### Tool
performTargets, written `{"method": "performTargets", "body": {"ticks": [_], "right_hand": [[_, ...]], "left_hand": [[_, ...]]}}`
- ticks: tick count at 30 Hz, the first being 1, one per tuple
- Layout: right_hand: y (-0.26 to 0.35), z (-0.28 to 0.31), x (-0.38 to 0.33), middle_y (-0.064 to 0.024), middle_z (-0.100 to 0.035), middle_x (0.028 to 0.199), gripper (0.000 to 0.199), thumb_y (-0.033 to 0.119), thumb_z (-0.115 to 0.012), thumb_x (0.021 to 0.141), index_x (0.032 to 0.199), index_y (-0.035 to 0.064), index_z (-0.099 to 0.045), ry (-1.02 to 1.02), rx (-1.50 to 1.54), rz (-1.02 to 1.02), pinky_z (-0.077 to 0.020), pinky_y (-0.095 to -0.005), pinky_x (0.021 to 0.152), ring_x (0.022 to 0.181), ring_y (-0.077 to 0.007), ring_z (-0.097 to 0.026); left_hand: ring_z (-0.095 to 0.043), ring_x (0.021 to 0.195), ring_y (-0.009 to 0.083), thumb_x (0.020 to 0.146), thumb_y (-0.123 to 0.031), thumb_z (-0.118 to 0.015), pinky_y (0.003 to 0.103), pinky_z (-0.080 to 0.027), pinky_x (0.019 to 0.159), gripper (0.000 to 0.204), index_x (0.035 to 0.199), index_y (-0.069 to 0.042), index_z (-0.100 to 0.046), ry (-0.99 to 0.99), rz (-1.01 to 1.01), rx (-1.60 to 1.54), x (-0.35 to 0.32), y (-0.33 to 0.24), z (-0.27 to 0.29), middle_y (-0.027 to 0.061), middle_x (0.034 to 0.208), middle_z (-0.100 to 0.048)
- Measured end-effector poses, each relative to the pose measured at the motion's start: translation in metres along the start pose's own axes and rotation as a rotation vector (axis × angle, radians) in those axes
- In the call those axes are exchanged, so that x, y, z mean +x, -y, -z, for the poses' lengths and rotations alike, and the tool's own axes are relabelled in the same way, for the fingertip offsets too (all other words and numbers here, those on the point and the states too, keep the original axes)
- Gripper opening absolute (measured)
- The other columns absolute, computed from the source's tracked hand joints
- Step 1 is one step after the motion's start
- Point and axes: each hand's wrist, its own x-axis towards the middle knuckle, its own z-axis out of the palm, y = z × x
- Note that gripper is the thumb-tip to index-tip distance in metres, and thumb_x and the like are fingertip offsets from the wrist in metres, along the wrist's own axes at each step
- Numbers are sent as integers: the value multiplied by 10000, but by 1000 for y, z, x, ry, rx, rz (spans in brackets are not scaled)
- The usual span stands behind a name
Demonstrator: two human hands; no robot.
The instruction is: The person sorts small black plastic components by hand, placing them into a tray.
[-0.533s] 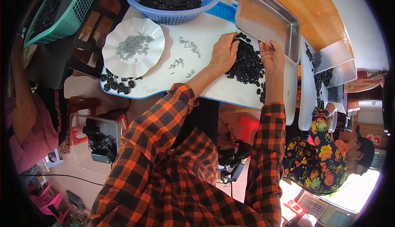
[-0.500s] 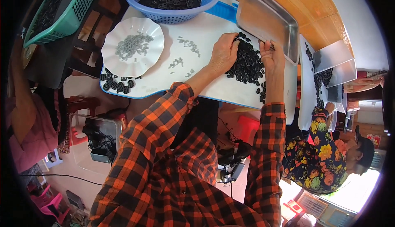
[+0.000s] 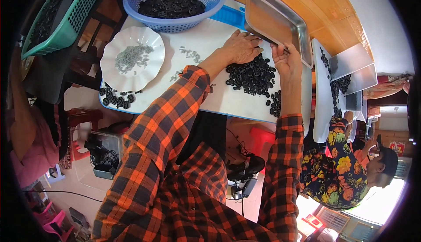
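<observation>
Your left hand (image 3: 242, 48), loosely spread, gripping nothing visible, overlaps the small black oval pieces (image 3: 251, 77) heaped on the white surface (image 3: 218, 99); a hasty sweep could scatter them. Your right hand (image 3: 286, 60) curls its fingers near the rectangular silver metal tray (image 3: 275, 16); their hold I cannot tell.

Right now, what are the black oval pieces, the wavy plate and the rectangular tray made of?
The black oval pieces look like plastic, maybe rubber: they're dark with a slight shine. The wavy plate could be glossy ceramic or hard plastic; it's smooth and white. The rectangular tray is probably smooth metal, perhaps steel, because it's silvery with bright reflections.
</observation>
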Motion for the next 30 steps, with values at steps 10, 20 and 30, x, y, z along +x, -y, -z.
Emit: {"method": "performTargets", "body": {"ticks": [10, 20, 30], "right_hand": [[-22, 17, 4, -119, -619, 685, 50, 54, -577, 835, 851, 11, -557, -53, 31, -43, -575, -340, 672, 634, -212, -653], [-28, 29, 16, -139, -615, 836, 179, 165, -575, 900, 1006, 27, -536, -34, -88, -130, -566, -344, 639, 635, -181, -616], [-3, 37, -8, -171, -651, 880, 209, 169, -608, 889, 987, -14, -581, 31, -208, -272, -550, -226, 586, 603, -117, -602]], "left_hand": [[-516, 1053, 364, 933, -289, -395, 455, -360, 974, 356, 981, -24, -628, 180, -178, -70, -17, -21, 9, 166, 1029, -628], [-598, 863, 371, 889, -287, -428, 454, -458, 823, 362, 788, -19, -648, 91, -148, -261, -21, -23, 16, 196, 855, -648], [-589, 900, 361, 923, -275, -463, 428, -469, 800, 319, 973, -13, -638, 211, -35, -357, -24, -22, 29, 180, 965, -633]]}}
